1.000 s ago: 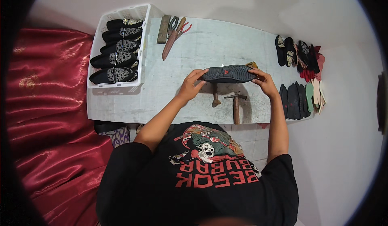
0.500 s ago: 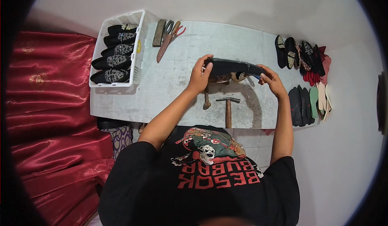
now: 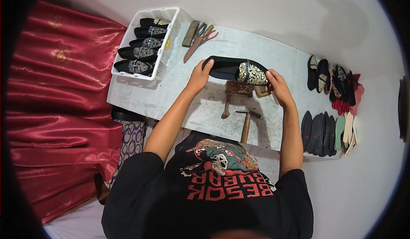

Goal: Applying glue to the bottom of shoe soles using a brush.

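A black flat shoe [image 3: 226,68] with a gold-and-white patterned toe is held up above the table, its opening facing me. My left hand [image 3: 200,76] grips the heel end, thumb on the inner edge. Around the toe end my right hand [image 3: 278,86] is closed. Below the shoe lies a dark brown block [image 3: 239,87], partly hidden by it. Nearer me are a wooden-handled tool [image 3: 226,106] with a rounded end and a hammer [image 3: 247,123], its head away from me.
At the far left a white basket [image 3: 164,61] holds several patterned black shoes. Beside it lie a sheathed knife [image 3: 194,47], red-handled pliers [image 3: 210,36] and an oblong block [image 3: 190,34]. Along the right edge stand more shoes [image 3: 323,74] and several soles [image 3: 318,132]. A red curtain [image 3: 64,89] hangs left.
The shoe has been turned from its side so that its opening and patterned toe face me. Both hands have kept hold of it. My view has tilted a little.
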Demonstrator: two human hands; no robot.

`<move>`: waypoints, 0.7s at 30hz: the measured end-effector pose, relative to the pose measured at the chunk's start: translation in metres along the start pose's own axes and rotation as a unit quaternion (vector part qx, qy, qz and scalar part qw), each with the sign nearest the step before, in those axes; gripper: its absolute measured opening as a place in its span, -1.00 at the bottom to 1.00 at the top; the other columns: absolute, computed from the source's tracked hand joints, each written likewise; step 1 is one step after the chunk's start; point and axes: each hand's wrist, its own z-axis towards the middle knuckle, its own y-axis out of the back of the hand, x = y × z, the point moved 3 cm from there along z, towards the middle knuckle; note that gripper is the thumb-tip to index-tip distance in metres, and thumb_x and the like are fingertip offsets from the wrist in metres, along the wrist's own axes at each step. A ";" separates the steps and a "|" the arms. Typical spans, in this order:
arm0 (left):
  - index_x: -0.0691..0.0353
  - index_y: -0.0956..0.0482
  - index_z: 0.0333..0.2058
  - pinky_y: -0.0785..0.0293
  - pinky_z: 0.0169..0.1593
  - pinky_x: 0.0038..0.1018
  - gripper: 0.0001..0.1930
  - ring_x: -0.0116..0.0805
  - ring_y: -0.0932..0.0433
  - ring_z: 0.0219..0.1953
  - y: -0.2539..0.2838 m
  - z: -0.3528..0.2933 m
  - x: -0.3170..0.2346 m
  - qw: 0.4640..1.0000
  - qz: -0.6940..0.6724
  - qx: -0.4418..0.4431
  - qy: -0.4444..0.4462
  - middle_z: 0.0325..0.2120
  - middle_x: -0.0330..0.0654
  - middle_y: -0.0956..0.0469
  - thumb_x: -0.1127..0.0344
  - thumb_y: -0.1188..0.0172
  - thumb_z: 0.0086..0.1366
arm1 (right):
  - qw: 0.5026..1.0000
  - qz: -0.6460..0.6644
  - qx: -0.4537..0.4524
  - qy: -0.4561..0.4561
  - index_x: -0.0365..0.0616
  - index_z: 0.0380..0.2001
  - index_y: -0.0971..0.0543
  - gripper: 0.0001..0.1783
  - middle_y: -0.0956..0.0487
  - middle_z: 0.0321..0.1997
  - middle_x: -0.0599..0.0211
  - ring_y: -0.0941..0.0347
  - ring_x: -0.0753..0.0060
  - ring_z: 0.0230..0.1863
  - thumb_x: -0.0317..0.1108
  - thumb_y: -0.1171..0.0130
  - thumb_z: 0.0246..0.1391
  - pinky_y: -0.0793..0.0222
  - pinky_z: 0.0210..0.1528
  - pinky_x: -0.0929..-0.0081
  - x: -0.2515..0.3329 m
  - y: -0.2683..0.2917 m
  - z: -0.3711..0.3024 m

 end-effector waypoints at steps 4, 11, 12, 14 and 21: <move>0.28 -0.59 -0.19 -0.29 -0.43 -0.51 -0.41 -0.51 -0.36 -0.53 0.029 -0.010 0.016 0.997 0.063 -0.020 -0.026 -0.56 -0.32 -0.40 -0.21 0.11 0.52 | 0.998 0.031 0.027 -0.038 -0.09 -0.15 -0.55 -0.62 -0.44 -0.57 0.57 -0.30 0.72 -0.60 0.01 0.00 0.44 -0.18 -0.55 0.66 -0.010 -0.021 0.017; 0.43 -0.64 -0.17 -0.45 -0.13 -0.35 -0.33 -0.25 -0.54 -0.31 0.090 0.002 0.049 0.994 0.053 -0.089 0.046 -0.42 -0.06 -0.60 -0.21 0.07 0.51 | 0.997 0.021 0.062 -0.032 -0.08 -0.17 -0.58 -0.62 -0.46 -0.55 0.61 -0.32 0.74 -0.60 0.03 -0.07 0.40 -0.16 -0.56 0.70 0.000 -0.084 0.047; 0.40 -0.66 -0.21 -0.41 -0.24 -0.39 -0.34 -0.34 -0.49 -0.40 0.098 0.005 0.048 0.995 0.010 -0.077 0.065 -0.49 -0.15 -0.55 -0.22 0.03 0.49 | 0.998 0.010 0.061 -0.034 -0.09 -0.15 -0.59 -0.61 -0.46 -0.55 0.61 -0.32 0.74 -0.60 0.02 -0.08 0.40 -0.16 -0.56 0.70 0.001 -0.091 0.053; 0.38 -0.67 -0.26 -0.37 -0.35 -0.43 -0.35 -0.43 -0.43 -0.49 0.119 0.014 0.047 0.994 -0.039 -0.066 0.083 -0.56 -0.25 -0.49 -0.22 0.00 0.48 | 0.996 0.003 0.062 -0.057 -0.11 -0.14 -0.60 -0.60 -0.46 -0.57 0.58 -0.34 0.72 -0.57 0.02 -0.08 0.39 -0.23 -0.52 0.70 0.002 -0.108 0.066; 0.44 -0.65 -0.26 -0.39 -0.31 -0.35 -0.41 -0.39 -0.45 -0.46 0.230 0.071 0.050 0.995 0.062 -0.083 -0.006 -0.57 -0.10 -0.53 -0.15 -0.15 0.41 | 0.979 0.147 0.088 -0.114 -0.26 -0.11 -0.58 -0.58 -0.63 -0.34 0.28 -0.53 0.45 -0.48 -0.05 -0.09 0.39 -0.48 -0.42 0.45 0.006 -0.210 0.125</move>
